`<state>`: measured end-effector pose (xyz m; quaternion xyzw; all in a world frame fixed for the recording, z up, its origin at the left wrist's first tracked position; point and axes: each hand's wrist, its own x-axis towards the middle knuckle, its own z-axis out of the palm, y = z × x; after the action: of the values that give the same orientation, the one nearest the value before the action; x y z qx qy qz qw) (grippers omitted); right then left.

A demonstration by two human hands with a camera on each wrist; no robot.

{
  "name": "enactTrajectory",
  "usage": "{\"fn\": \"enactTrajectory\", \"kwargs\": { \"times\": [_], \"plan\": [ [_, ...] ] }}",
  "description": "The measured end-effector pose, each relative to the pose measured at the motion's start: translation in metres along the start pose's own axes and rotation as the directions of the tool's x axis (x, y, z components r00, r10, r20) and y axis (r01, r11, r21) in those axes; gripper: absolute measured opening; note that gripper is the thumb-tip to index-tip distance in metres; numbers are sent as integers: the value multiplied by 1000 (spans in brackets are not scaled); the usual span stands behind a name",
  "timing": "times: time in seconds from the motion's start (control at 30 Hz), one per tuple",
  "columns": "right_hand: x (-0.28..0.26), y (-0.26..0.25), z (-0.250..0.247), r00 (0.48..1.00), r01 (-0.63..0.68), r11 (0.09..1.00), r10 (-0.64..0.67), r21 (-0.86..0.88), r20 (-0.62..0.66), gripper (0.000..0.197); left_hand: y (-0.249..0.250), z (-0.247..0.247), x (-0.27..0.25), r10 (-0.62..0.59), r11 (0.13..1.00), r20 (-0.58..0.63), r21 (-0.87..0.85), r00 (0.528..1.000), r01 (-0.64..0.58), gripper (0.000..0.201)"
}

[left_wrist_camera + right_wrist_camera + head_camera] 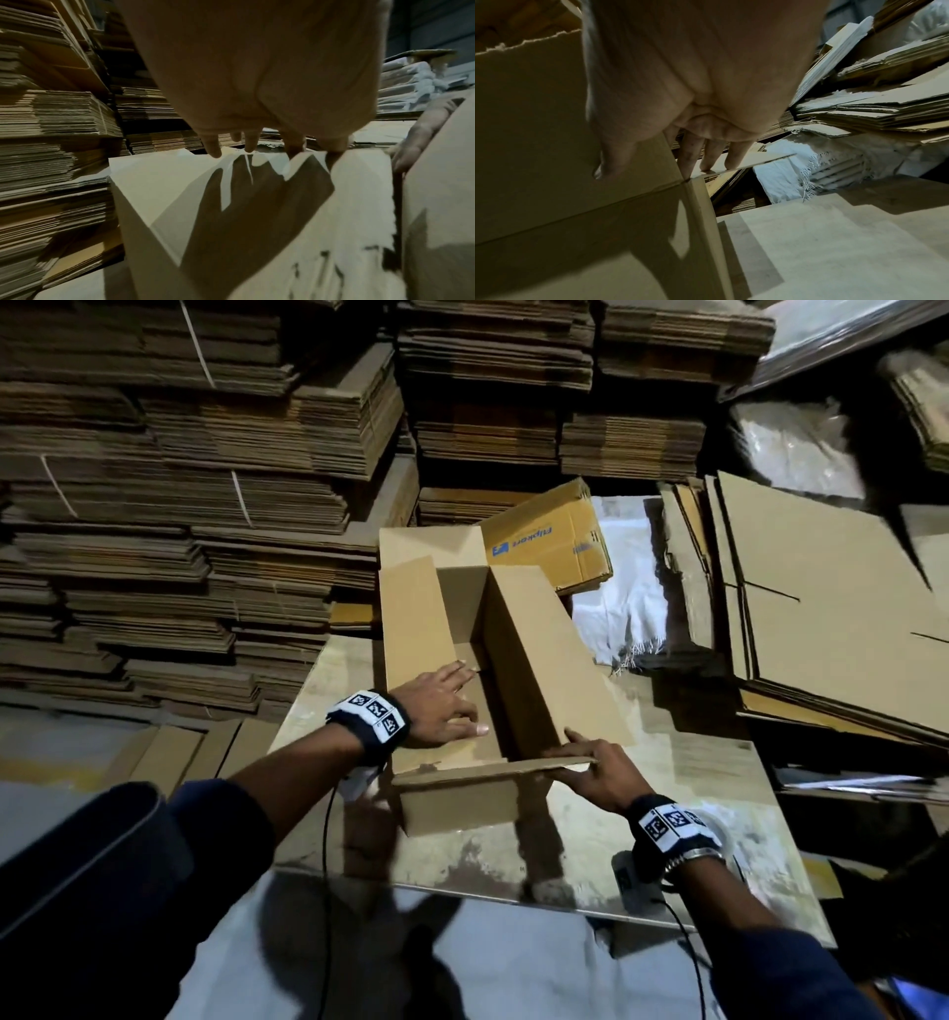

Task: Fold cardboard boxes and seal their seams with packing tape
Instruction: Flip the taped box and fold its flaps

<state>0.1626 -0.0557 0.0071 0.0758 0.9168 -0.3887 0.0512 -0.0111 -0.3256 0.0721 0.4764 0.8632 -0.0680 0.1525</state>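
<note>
With the box (pixel 493 660) still unfolded, the flat left hand (pixel 441 706) presses one flap (pixel 416 629) down while the right hand (pixel 590 773) pinches the near flap (pixel 488 770), which likely folds in next.

Plain brown box (pixel 539 654); yellow box (pixel 552 539) with blue logo.

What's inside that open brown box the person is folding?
Nothing visible: the box shows bare cardboard walls and floor. The left hand, pressing a flap down, and the near flap cover part of the inside.
</note>
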Motion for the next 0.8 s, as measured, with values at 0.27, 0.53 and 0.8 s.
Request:
{"fn": "enactTrajectory", "kwargs": {
  "times": [0.27, 0.53, 0.8],
  "plan": [
    [10, -15, -12, 994, -75, 994, 68, -82, -85, 84, -52, -8, -81, -259, 905, -390, -417, 884, 81, 64],
    [37, -42, 6, 989, -118, 961, 93, -250, -111, 73, -66, 40, -147, -463, 838, -8, -328, 886, 435, 92],
    [30, -49, 29, 943, -208, 854, 45, -477, -330, 79, -25, 72, -77, -665, 648, 50, -457, 745, 609, 122]
  ]
}}
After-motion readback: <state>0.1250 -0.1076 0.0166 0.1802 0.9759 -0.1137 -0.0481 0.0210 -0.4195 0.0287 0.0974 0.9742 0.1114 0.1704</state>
